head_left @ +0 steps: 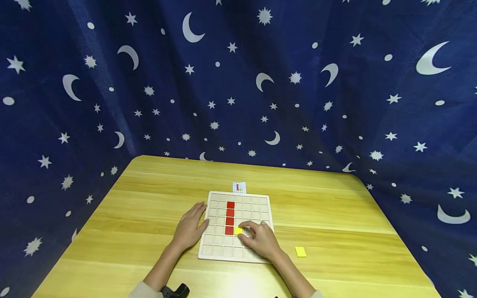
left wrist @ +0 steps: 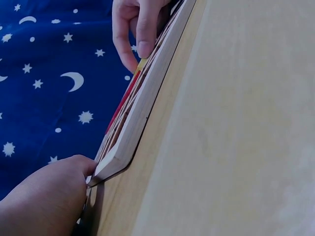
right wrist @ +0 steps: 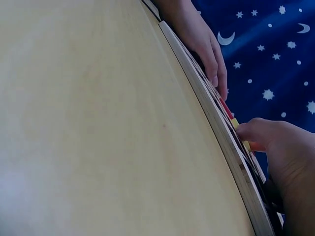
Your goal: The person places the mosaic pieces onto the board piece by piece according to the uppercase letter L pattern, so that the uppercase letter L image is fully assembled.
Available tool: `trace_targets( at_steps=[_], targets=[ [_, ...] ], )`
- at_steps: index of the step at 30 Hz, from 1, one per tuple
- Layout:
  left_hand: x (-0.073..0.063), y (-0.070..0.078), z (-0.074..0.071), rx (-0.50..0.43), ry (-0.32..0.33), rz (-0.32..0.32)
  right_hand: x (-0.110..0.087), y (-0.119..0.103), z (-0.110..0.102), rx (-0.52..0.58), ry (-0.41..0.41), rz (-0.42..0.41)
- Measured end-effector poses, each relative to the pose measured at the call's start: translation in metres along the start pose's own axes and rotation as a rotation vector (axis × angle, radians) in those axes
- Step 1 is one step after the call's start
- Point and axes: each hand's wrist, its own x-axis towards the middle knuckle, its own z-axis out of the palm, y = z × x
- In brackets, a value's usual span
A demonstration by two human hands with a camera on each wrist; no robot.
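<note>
A white gridded board [head_left: 218, 250] lies on the table. Four-sided red tiles [head_left: 230, 212] form a straight column in its squares. Against the right side of the lowest red tile is a yellow tile [head_left: 237, 231]. My right hand [head_left: 262, 240] pinches that yellow tile between thumb and index finger, down at board level; the thumb [right wrist: 251, 129] covers part of it in the right wrist view. My left hand [head_left: 188, 229] rests at the board's left edge, fingers extended, thumb touching the rim. A second yellow tile [head_left: 300, 251] lies on the table, right of my right forearm.
A small card [head_left: 239, 187] printed with a grid and coloured squares lies just behind the board. The wooden table [head_left: 335, 207] reaches back to a dark blue curtain [head_left: 238, 82] patterned with moons and stars. A black band [head_left: 175, 291] is on the left wrist.
</note>
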Motion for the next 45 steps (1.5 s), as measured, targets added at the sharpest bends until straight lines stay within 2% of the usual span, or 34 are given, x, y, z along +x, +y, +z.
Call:
trace_targets(
  at_steps=[8,14,19,23,26,30,33,36,39,45],
  targets=[
    [0.003,0.001,-0.003,-0.002,0.004,0.009,0.001,0.0,0.001,-0.024,0.03,0.037],
    [0.001,0.002,-0.002,0.002,-0.013,-0.007,-0.008,0.002,-0.009,-0.02,0.078,0.012],
    [-0.001,0.002,0.001,-0.004,-0.02,-0.012,-0.031,0.021,-0.031,-0.041,0.169,-0.014],
    [-0.001,0.001,0.001,0.004,-0.035,-0.02,-0.055,0.04,-0.055,-0.011,0.222,-0.029],
    [0.0,0.001,0.0,0.002,-0.041,-0.019,-0.073,0.051,-0.074,0.04,0.236,0.056],
    [0.001,0.0,-0.001,0.001,-0.039,-0.012,-0.095,0.061,-0.093,0.08,0.167,0.272],
    [0.002,-0.001,-0.001,0.003,-0.045,-0.02,-0.105,0.064,-0.101,0.084,0.07,0.369],
    [0.002,-0.001,0.0,0.003,-0.049,-0.023,-0.11,0.066,-0.106,0.08,-0.006,0.407],
    [0.002,-0.001,0.0,0.004,-0.047,-0.022,-0.112,0.067,-0.11,0.076,-0.048,0.423],
    [0.001,0.001,-0.001,-0.006,-0.022,-0.012,-0.111,0.07,-0.114,0.067,-0.05,0.39]
  ],
)
